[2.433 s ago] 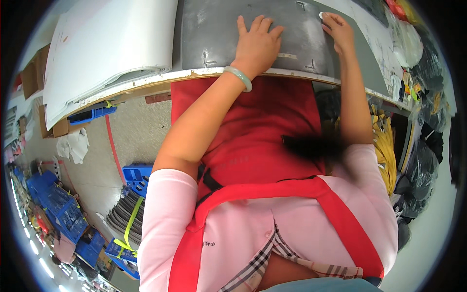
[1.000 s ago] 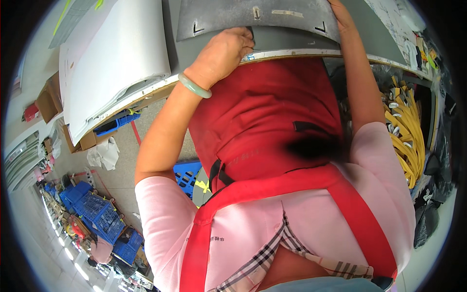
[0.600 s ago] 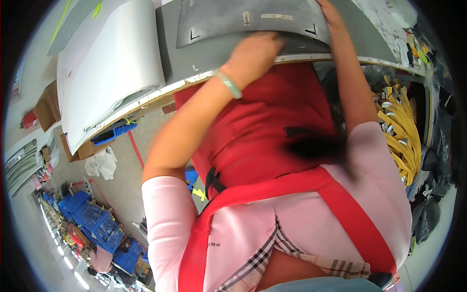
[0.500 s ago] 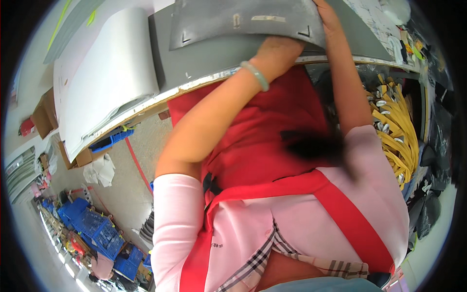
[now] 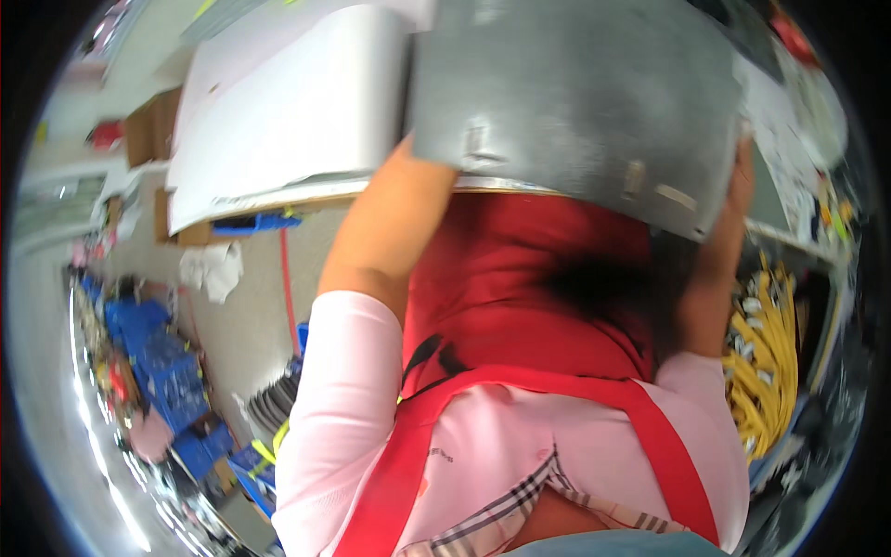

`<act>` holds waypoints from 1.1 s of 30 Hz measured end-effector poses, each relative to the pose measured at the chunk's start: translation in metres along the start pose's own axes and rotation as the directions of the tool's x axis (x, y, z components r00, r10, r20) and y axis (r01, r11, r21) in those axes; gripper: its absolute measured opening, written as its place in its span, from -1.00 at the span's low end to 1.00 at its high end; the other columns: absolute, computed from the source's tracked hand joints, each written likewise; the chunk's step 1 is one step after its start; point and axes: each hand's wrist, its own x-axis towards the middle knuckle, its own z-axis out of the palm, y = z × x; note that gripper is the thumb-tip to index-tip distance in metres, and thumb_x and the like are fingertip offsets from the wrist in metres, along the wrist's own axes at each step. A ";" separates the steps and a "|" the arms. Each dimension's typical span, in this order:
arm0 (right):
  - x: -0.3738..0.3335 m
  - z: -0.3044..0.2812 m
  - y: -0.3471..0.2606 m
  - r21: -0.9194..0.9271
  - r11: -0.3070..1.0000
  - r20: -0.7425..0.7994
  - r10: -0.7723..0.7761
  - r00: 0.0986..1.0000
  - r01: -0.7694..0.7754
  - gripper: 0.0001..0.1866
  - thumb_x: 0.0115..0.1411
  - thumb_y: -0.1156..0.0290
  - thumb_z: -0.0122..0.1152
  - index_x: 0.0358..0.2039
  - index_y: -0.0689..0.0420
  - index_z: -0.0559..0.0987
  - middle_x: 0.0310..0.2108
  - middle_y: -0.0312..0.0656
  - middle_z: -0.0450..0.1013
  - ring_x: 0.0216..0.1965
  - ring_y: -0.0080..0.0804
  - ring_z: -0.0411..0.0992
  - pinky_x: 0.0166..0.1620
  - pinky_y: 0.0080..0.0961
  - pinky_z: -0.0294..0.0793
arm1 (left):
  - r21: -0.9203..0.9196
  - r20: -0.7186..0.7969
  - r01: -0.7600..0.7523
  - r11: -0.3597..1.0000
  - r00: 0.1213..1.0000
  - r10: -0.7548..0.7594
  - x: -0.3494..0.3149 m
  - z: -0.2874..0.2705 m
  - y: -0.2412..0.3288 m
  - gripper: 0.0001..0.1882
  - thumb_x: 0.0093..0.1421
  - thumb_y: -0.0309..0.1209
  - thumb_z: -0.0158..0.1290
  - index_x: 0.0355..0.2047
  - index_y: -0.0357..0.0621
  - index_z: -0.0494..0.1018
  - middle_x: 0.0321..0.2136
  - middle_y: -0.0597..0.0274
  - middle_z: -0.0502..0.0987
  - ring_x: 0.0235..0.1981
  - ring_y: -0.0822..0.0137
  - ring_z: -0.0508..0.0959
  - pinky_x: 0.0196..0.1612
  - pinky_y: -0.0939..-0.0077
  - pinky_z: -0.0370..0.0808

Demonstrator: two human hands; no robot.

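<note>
A large dark grey sheet (image 5: 575,102), bearing small strips of tape and slightly bowed, is held up over the near edge of the worktable. My right hand (image 5: 742,153) grips it by the right edge, blurred by motion. At the sheet's lower left corner, my left hand (image 5: 429,160) passes beneath it; the fingers are hidden there. Part of another grey surface (image 5: 768,190) shows on the table past my right hand.
A thick stack of white sheets (image 5: 288,102) lies on the table to the left. Yellow straps (image 5: 763,362) hang in a bundle below the table at right. Blue crates (image 5: 162,357) stand on the floor farther left, with a crumpled white sheet (image 5: 212,269) nearer.
The grey sheet has come nearer and now covers more of the table's front edge. My left hand has shifted from its middle to its left corner. The whole view has swung too.
</note>
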 end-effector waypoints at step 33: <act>0.120 0.006 0.028 -0.962 0.230 0.159 0.039 0.987 0.146 -0.69 0.28 0.15 0.34 -0.16 0.13 0.68 -0.34 -0.42 0.52 -0.32 -0.64 0.35 -0.22 -0.61 0.33 | -0.109 0.436 0.028 0.994 0.900 0.022 -0.137 -0.167 0.031 -0.77 0.19 -0.48 0.25 -0.13 -0.25 0.62 -0.20 0.07 0.61 -0.18 0.05 0.59 -0.07 0.31 0.55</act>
